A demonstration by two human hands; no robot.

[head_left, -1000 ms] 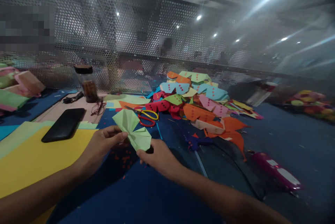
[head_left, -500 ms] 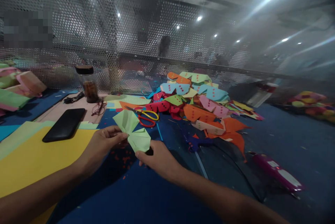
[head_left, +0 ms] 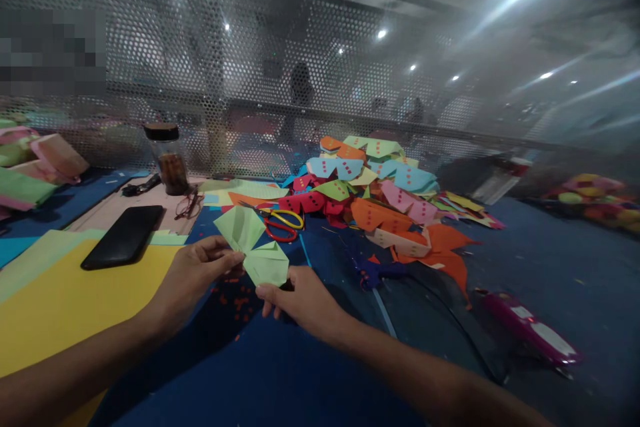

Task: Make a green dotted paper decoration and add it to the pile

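A pale green folded paper butterfly (head_left: 267, 264) is held up over the blue table, its two wings spread from a narrow creased middle. My left hand (head_left: 207, 264) pinches it at that middle, thumb on top. At the lower edge of the right wing, my right hand (head_left: 295, 297) grips the paper between thumb and fingers; some of its fingers are hidden behind. Just beyond the paper lie scissors (head_left: 283, 224) with one red and one yellow handle. Small red paper bits (head_left: 240, 307) are scattered on the table below.
A pile of colourful folded paper butterflies (head_left: 370, 187) lies at the back. To the right are a blue glue gun (head_left: 373, 274) with a cord and a magenta device (head_left: 530, 327). At left, a black phone (head_left: 123, 237) rests on yellow paper (head_left: 110, 294), near a lidded bottle (head_left: 173, 164).
The right wing of the green paper has tilted slightly, and my right thumb and fingers have shifted a little along its lower edge. My left hand keeps its pinch.
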